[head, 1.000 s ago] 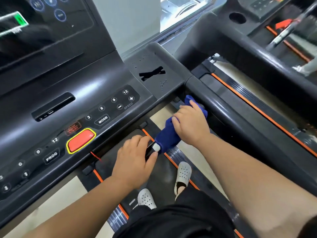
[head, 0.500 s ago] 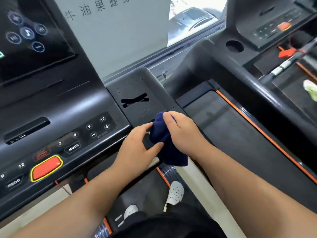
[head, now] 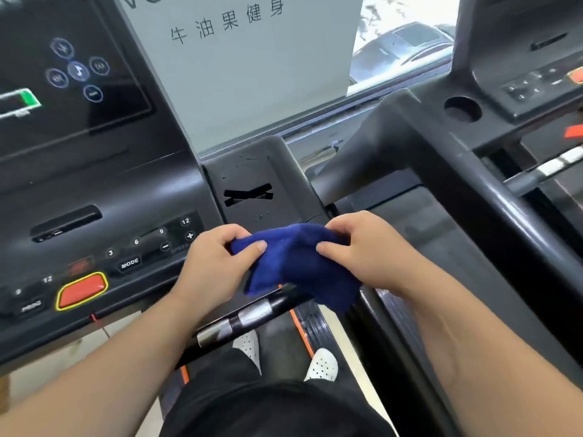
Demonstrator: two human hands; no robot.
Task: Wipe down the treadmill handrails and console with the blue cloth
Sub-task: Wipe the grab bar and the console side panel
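Gym treadmills stand side by side before a window, and from the head view we look down over our own machine's dark console [head: 104, 216], with its numbered keys, a MODE key and a red stop button [head: 82, 290] ringed in yellow. Above it sits a black screen [head: 63, 74] with round icons. We hold the blue cloth [head: 299, 263] between both hands, just in front of the console's right end and above a short grip bar [head: 249, 315] with silver contact plates. Our left hand [head: 217, 263] pinches the cloth's left edge between thumb and curled fingers. Our right hand [head: 369, 250] pinches the right edge the same way, and the cloth sags in folds between them. Our right handrail [head: 419, 310] runs back beside the right forearm. Below, white perforated shoes [head: 321, 364] stand on the belt.
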